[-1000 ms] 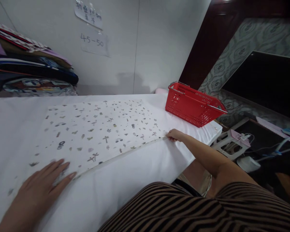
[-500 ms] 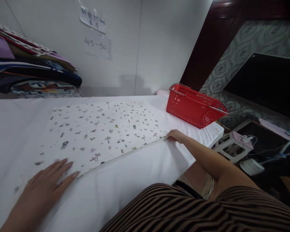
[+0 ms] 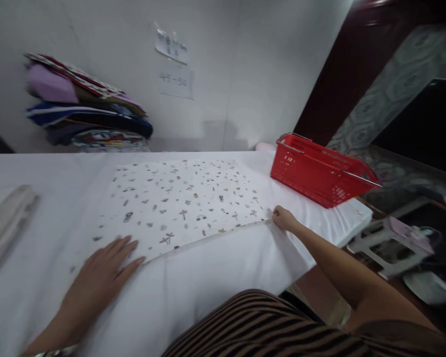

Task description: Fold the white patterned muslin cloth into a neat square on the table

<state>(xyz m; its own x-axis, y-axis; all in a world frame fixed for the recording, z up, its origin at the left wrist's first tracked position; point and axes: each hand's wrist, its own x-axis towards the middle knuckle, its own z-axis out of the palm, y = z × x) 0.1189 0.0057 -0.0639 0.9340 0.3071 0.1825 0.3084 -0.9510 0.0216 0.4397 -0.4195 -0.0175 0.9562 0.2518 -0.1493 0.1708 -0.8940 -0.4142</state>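
Note:
A white cloth with small dark printed motifs (image 3: 186, 203) lies spread flat on a white padded table (image 3: 223, 258). My left hand (image 3: 104, 270) rests palm down on the cloth's near left corner, fingers stretched out and flat. My right hand (image 3: 284, 219) is at the cloth's near right corner, fingers curled and pinching its edge. The near edge of the cloth runs straight between both hands.
A red plastic basket (image 3: 319, 171) stands at the table's far right end. A pile of folded fabrics (image 3: 85, 119) sits against the wall at the back left. Folded pale cloth (image 3: 3, 223) lies at the left. Paper notes (image 3: 174, 64) hang on the wall. Floor clutter lies to the right.
The view has swung left, bringing the pale folded cloth into sight. Both hands keep their places on the printed cloth's near corners.

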